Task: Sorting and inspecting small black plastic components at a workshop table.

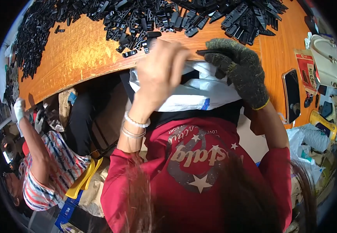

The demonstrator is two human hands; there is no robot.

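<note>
My right hand [240, 68], in a dark knitted glove with a yellow cuff edge, is closed around a slim black plastic piece [207, 52] at the table's edge. The piece's dark tip sticks out to the left between thumb and fingers. My bare left hand [160, 64], with bracelets at the wrist, hovers over the same edge. Motion smears its fingers, so I cannot make out whether anything is in them. Just beyond it lie small black plastic clip-like parts [131, 33]. A white plastic bag [188, 95] with a blue mark spreads over my lap beneath both hands.
Heaps of larger flat black parts [250, 19] cover the far side of the wooden table [87, 50]. To the right lie a phone [292, 95], a red packet [307, 70] and a white handbag [325, 58]. At left, another person in a striped shirt [56, 167] reaches a gloved hand toward the table.
</note>
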